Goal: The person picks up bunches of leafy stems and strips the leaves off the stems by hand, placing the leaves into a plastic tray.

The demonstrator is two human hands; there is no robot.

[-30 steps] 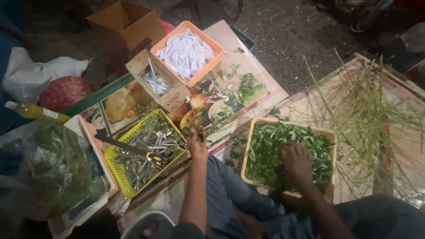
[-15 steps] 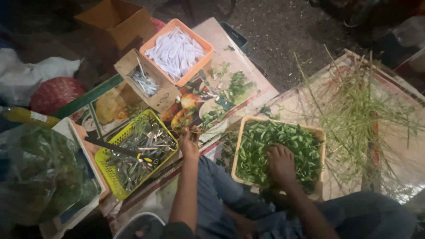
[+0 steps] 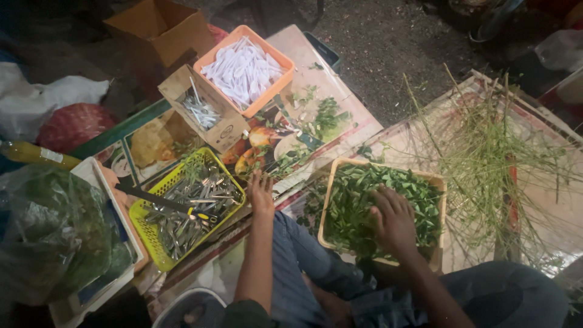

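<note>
- Head view: The right hand [image 3: 393, 220] is lying flat on a pile of green leaves [image 3: 364, 194], with the fingers [image 3: 381, 203] spread open and holding nothing.
- The leaves are filling a tan tray [image 3: 441, 182], which is sitting near the front edge of the surface [image 3: 364, 130], right by the person's knees.
- The left hand [image 3: 261, 193] is reaching to the front edge of a picture board [image 3: 285, 127]. Its fingers [image 3: 260, 178] are pointing away from the person and touching small green sprigs [image 3: 285, 161] there. I cannot tell if they are pinching one.
- A yellow basket [image 3: 141, 214] full of shiny metal bits is sitting just left of the left hand. A dark tool with a yellow band [image 3: 164, 201] is lying across it.
- An orange basket [image 3: 279, 61] of white sticks is sitting at the far edge of the board. An open brown box [image 3: 228, 130] with more metal bits is leaning just beside it.
- A heap of long thin green stems [image 3: 486, 152] is lying to the right of the tray.
- A clear bag of greens [image 3: 48, 237] is sitting at the left edge.
</note>
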